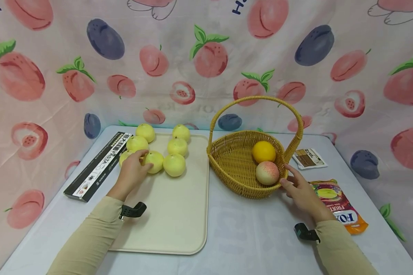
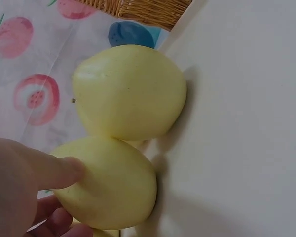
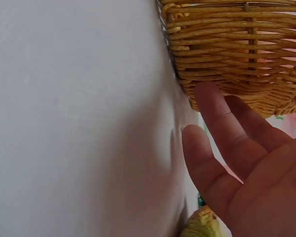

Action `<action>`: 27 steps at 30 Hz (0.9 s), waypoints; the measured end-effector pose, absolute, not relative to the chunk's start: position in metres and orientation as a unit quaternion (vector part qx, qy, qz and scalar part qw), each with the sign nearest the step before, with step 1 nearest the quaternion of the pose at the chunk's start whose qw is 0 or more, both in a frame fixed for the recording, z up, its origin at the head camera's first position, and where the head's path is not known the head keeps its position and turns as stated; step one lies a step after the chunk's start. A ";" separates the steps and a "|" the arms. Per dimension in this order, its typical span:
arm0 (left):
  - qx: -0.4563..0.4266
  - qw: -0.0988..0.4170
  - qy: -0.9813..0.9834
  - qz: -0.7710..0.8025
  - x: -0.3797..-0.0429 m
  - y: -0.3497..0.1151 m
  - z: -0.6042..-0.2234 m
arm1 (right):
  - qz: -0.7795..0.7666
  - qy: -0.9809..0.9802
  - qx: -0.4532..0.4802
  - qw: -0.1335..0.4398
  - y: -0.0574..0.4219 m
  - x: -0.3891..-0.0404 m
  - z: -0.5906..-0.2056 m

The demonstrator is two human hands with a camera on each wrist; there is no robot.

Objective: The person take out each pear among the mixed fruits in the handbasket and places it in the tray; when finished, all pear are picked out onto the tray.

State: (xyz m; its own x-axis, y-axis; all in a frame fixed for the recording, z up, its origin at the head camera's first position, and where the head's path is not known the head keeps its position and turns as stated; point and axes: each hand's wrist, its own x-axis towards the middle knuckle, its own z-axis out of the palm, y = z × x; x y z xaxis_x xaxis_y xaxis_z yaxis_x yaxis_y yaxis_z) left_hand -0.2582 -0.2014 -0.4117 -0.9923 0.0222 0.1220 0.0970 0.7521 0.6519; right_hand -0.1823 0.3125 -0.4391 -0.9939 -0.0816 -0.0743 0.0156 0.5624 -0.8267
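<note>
My left hand (image 1: 134, 168) holds a pale yellow pear (image 1: 153, 162) between thumb and fingers, near the left part of the beige tray (image 1: 179, 225). In the left wrist view the thumb presses the near side of this pear (image 2: 113, 185), and the fingers curl beneath it. A second pear (image 2: 130, 91) touches it. Several more pears (image 1: 177, 147) stand in two rows at the tray's far end. My right hand (image 1: 304, 193) touches the right side of a wicker basket (image 1: 232, 156), its fingers mostly straight in the right wrist view. Inside lie an orange (image 1: 264, 152) and a peach (image 1: 267, 173).
A long black-and-white pasta box (image 1: 98, 166) lies along the tray's left side. Right of the basket are a small brown-and-white packet (image 1: 309, 158) and a colourful candy bag (image 1: 340, 206), partly behind my right hand. The basket's tall handle (image 1: 254, 98) arches above it.
</note>
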 end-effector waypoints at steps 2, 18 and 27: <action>-0.028 0.054 -0.934 -0.351 -0.257 -0.202 -0.411 | -0.461 0.886 -0.020 0.054 0.312 -0.182 -0.438; -0.068 0.094 -0.942 -0.317 -0.234 -0.210 -0.376 | -0.365 0.929 -0.050 -0.016 0.306 -0.168 -0.382; -0.129 0.105 -0.943 -0.288 -0.232 -0.201 -0.344 | -0.329 0.936 -0.097 -0.081 0.299 -0.172 -0.346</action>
State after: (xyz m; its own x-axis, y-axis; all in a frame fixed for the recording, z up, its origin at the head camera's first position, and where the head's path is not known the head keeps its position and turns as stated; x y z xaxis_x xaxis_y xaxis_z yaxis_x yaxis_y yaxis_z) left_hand -0.2318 -0.2014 -0.3438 -0.9448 0.1835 0.2715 0.3038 0.8012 0.5156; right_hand -0.1722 0.2989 -0.3461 -0.9682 -0.1278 0.2151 -0.2343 0.7648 -0.6001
